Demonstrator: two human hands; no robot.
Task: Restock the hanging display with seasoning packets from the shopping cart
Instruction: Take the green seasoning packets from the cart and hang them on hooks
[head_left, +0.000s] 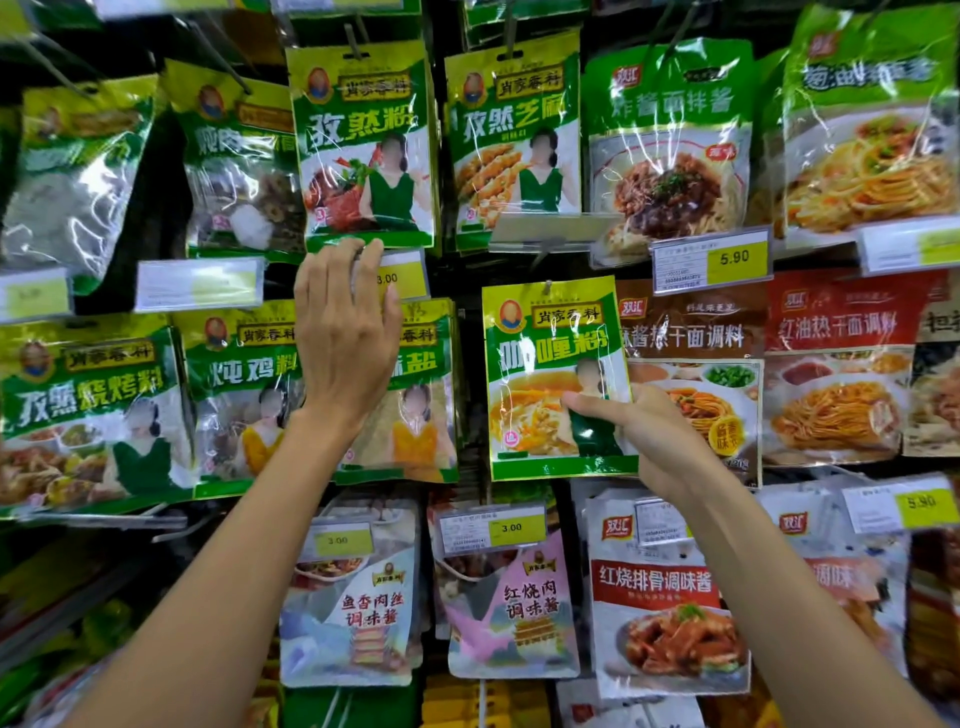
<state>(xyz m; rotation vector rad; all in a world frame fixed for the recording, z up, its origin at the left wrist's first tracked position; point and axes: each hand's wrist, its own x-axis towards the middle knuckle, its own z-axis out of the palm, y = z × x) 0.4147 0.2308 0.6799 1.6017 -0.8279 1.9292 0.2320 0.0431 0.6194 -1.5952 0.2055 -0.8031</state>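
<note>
Right hand: pinched the green-and-yellow plastic seasoning packet at its right edge.
Left hand: up-left of that packet, fingers straight, on a yellow price tag.

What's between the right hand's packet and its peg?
Nothing visible. The right hand grips the green packet by its lower right edge, with the top at the peg. The left hand is off to the side, at a price tag.

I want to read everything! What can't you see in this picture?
Head view:
- Salt packet: name half covered by the left hand.
- Curry powder packet: lower right corner under the right hand grip.
- Far-left price tag: print blurred.
- Shopping cart: outside the frame.
</note>
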